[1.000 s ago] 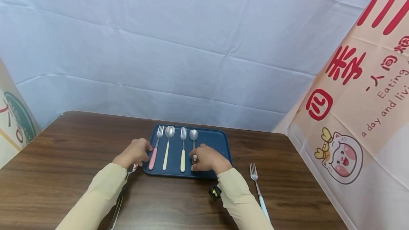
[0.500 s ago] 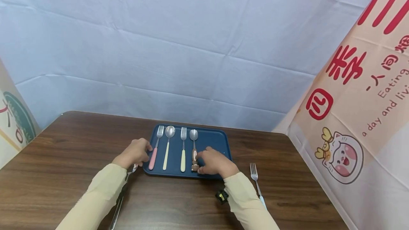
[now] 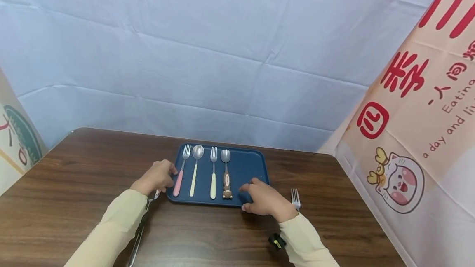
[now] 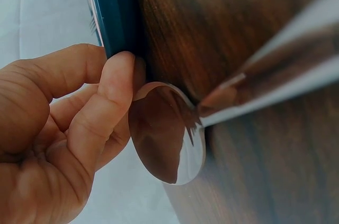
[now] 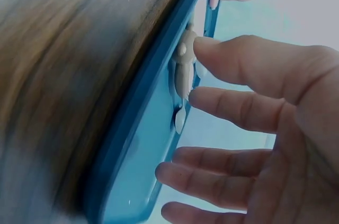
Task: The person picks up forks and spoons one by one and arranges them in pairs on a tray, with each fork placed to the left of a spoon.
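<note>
On the blue tray [image 3: 245, 164] lie a pink-handled fork [image 3: 178, 182], a cream-handled spoon [image 3: 193, 178], a cream-handled fork [image 3: 213, 184] and a spoon with a brown bear handle [image 3: 227, 184]. My left hand [image 3: 157, 175] pinches the tray's left edge; the left wrist view shows thumb and fingers at its rim. Beside those fingers, a shiny spoon [image 4: 164, 134] lies on the table, partly under my left forearm in the head view. Fingers spread and holding nothing, my right hand [image 3: 265, 197] hovers over the tray's front right corner, right of the bear spoon.
Another fork [image 3: 295, 199] lies on the wooden table [image 3: 92, 168] to the tray's right, its handle hidden by my right sleeve. A small black device [image 3: 277, 241] is at my right wrist. White cloth [image 3: 222, 52] hangs behind the table.
My right hand has let go of the bear-handled spoon and moved right and slightly toward me, uncovering its handle. My sleeve now covers the right fork's handle. The left hand stays put.
</note>
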`<state>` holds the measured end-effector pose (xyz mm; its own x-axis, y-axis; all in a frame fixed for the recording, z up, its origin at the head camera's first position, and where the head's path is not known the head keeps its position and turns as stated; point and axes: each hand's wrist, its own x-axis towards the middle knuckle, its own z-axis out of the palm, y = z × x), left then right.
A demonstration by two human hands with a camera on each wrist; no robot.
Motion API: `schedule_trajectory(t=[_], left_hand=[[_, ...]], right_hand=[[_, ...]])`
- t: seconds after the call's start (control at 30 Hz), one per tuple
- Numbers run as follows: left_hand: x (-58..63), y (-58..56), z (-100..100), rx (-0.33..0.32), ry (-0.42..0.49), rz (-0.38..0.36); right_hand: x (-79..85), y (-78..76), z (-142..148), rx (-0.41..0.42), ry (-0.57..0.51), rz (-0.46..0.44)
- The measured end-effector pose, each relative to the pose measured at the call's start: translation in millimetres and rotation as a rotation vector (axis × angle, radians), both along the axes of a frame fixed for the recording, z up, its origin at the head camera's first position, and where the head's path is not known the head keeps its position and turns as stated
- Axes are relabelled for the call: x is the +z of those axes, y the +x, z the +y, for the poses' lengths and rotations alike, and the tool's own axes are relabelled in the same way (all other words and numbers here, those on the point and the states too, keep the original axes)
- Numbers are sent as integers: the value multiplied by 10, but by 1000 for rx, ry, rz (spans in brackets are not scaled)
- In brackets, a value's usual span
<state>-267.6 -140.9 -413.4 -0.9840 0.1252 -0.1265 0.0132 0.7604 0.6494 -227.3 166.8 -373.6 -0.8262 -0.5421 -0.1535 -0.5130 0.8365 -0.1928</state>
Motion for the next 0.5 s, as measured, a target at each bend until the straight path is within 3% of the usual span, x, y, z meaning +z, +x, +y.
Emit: schedule_trajectory(t=[0.27,0.5], left_hand=[[4,-7,9,4,0,-8],[3,-13,5,10,3,-21]], right_hand=[[16,123,286,-25,-32,-74],[-34,215,433,-35,-41,-57]])
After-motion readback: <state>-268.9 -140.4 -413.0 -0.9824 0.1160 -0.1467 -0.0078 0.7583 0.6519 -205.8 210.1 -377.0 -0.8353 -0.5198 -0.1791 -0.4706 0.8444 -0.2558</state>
